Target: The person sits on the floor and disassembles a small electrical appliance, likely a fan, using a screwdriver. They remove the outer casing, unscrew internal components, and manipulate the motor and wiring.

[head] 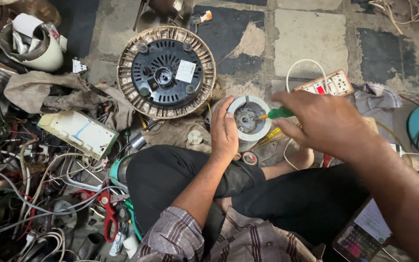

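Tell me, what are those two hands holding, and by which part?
The right hand grips a screwdriver by its green handle. The left hand clasps the side of a round white appliance part.

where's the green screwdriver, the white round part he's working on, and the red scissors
green screwdriver [280, 113], head view, on the green handle beside the right hand's fingers
white round part [263, 107], head view, on its white rim at the upper right
red scissors [106, 206], head view, on the red handle
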